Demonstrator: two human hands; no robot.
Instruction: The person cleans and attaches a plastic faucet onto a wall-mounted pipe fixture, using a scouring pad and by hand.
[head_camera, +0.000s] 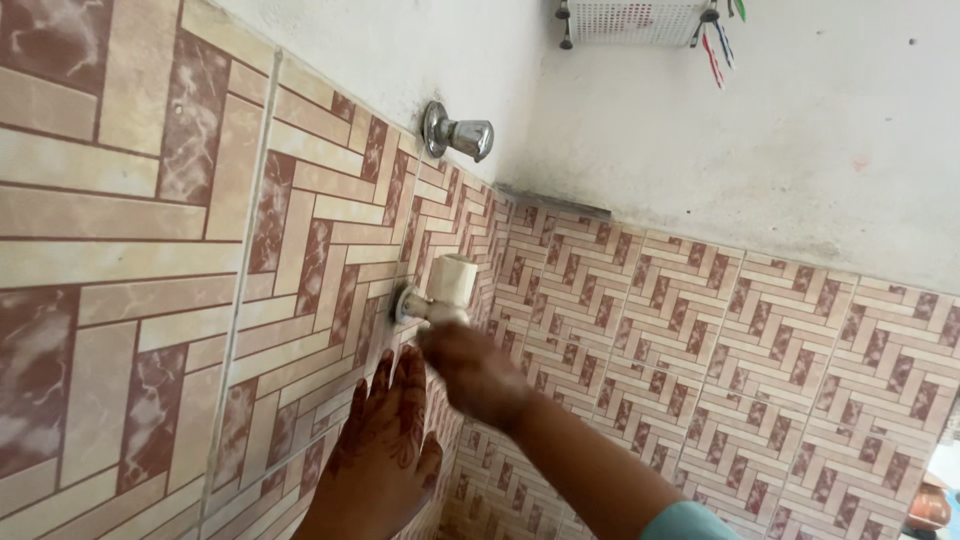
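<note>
Nearest to me, at the bottom of the view, the left hand (385, 455) lay flat against the tiled wall (150, 250), fingers open and spread, pointing up, dark patterned staining on its back; its wrist was cut off by the lower edge. Just right of it the right hand (470, 375) reached up from a forearm that ran down to the bottom edge, where a scrap of pale blue sleeve (690, 522) showed. That hand was blurred, and I could not tell whether its fingers were curled or loose; it sat just under the cream plastic tap (445, 290), touching or all but touching its underside, the contact itself hidden by the knuckles. The tap stuck out of the left wall near the corner, its outlet concealed behind the hand. Higher and farther up the same wall, a chrome valve knob (460, 132) stood at the line where tiles gave way to plaster. Farthest off, at the top edge, a white perforated rack (635, 20) was cropped, with toothbrushes (718, 50) hanging at its right end.
</note>
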